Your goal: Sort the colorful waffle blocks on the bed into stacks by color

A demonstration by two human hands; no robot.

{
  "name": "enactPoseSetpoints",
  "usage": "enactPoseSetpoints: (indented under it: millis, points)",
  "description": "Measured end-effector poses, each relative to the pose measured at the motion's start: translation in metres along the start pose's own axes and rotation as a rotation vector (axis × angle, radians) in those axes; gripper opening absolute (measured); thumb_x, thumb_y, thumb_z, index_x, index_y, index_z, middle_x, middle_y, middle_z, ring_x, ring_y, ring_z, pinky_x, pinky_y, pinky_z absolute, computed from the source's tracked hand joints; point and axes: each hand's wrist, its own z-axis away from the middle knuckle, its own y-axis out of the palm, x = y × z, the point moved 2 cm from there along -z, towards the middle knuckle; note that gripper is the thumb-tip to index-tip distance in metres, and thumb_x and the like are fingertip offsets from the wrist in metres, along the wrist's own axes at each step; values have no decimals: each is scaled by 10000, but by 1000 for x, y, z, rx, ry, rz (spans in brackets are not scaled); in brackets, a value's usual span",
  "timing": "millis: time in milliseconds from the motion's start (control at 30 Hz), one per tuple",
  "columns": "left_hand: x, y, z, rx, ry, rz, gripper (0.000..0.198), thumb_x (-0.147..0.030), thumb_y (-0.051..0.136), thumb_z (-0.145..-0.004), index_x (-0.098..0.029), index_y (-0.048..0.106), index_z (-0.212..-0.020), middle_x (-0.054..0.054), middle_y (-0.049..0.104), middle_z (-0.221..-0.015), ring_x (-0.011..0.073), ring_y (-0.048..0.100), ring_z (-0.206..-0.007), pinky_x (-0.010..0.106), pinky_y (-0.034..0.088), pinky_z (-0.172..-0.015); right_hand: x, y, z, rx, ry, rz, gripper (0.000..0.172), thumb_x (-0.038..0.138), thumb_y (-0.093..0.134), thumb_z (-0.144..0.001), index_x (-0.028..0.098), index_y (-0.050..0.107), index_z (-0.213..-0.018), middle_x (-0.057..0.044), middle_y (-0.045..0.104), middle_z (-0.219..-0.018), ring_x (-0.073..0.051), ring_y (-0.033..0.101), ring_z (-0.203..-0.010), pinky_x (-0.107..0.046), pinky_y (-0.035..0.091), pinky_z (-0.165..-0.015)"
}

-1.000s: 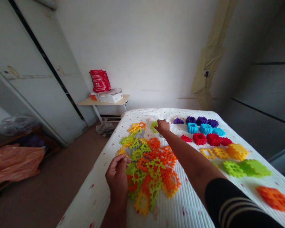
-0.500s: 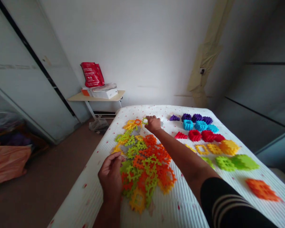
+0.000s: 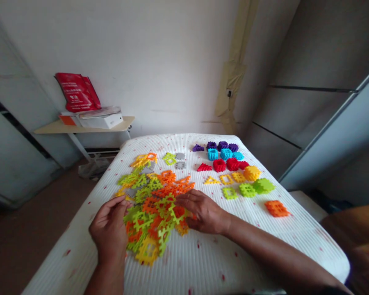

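Note:
A loose pile of interlocking plastic building pieces (image 3: 144,200), mostly orange, light green and yellow, lies on the white padded bed surface. At its left edge is my left hand (image 3: 110,223), fingers pinched together; whatever is between them is hidden. My right hand (image 3: 204,211) reaches over the pile's right side, with its fingers bent round the edge of a light green piece (image 3: 176,213). Beyond the pile, a light green pentagon piece (image 3: 169,158) lies beside two grey square pieces (image 3: 181,165).
Sorted stacks stand on the right: purple (image 3: 223,146), cyan (image 3: 226,154), red (image 3: 233,164), yellow (image 3: 252,173), light green (image 3: 263,186) and orange (image 3: 276,208). A side table (image 3: 52,126) bearing boxes and a red bag (image 3: 76,92) stands against the wall.
My right hand has come back from the far end to the pile's right side. The light green pentagon it covered now lies in view beside the grey pieces. The view has turned right.

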Motion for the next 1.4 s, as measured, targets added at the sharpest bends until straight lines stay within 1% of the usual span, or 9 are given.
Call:
enactPoseSetpoints:
  millis: [167, 333, 500, 700, 800, 900, 1000, 1133, 1400]
  points:
    - [4, 5, 1, 54, 3, -12, 274, -316, 685, -620, -152, 682, -840, -5, 649, -663, 127, 594, -595, 255, 496, -615, -29, -41, 51, -65, 134, 133, 585, 105, 556, -711, 217, 470, -1279, -88, 589, -1214, -235, 520, -1082, -420, 429, -924]
    - [8, 5, -1, 42, 10, -48, 278, -302, 698, -616, -165, 693, -857, -20, 659, -652, 130, 594, -598, 255, 492, -612, -64, -87, 94, -153, 333, 264, 474, 155, 547, -750, 215, 528, -1219, -90, 622, -1139, -238, 548, -1059, -417, 447, -917]
    - [9, 4, -3, -8, -21, -55, 230, -260, 708, -591, -200, 711, -813, -41, 666, -611, 129, 590, -579, 243, 467, -560, -74, -119, 122, -214, 425, 325, 459, 179, 552, -753, 216, 543, -1210, -89, 614, -1159, -232, 548, -1079, -403, 436, -944]
    - [10, 4, -1, -6, -10, -81, 222, -275, 722, -597, -260, 720, -818, -60, 674, -643, 141, 594, -603, 336, 518, -666, -73, -121, 131, -141, 504, 355, 524, 138, 569, -709, 216, 543, -1226, -84, 631, -1111, -223, 564, -1034, -376, 465, -900]
    - [8, 5, 0, -17, -10, -79, 204, -253, 717, -599, -250, 724, -803, -55, 673, -638, 140, 594, -604, 348, 516, -699, -76, -122, 134, -144, 505, 346, 527, 131, 562, -712, 212, 538, -1233, -87, 616, -1149, -221, 551, -1060, -372, 460, -913]
    - [7, 4, 0, -15, -4, -88, 236, -263, 725, -590, -238, 723, -825, -47, 671, -647, 156, 598, -622, 361, 514, -704, -81, -132, 141, -188, 536, 361, 519, 122, 551, -711, 217, 544, -1222, -79, 611, -1166, -214, 554, -1062, -367, 455, -922]
    - [11, 3, -2, 1, -8, -98, 273, -268, 712, -598, -218, 718, -866, -35, 669, -665, 148, 596, -625, 323, 504, -673, -85, -147, 148, -231, 562, 401, 477, 140, 551, -724, 210, 558, -1196, -74, 628, -1132, -216, 571, -1028, -382, 465, -909]
    - [16, 1, -6, 21, -15, -107, 328, -271, 701, -601, -167, 710, -912, -17, 664, -676, 118, 593, -615, 250, 478, -635, -86, -157, 149, -169, 555, 369, 479, 136, 568, -709, 231, 575, -1179, -61, 632, -1139, -224, 582, -1026, -399, 466, -913]
    - [9, 4, -2, 3, -34, -64, 309, -255, 710, -593, -177, 711, -892, -32, 655, -654, 85, 588, -603, 195, 458, -627, -74, -132, 128, -127, 543, 223, 521, 102, 587, -685, 223, 573, -1192, -73, 618, -1168, -221, 573, -1075, -382, 445, -951]
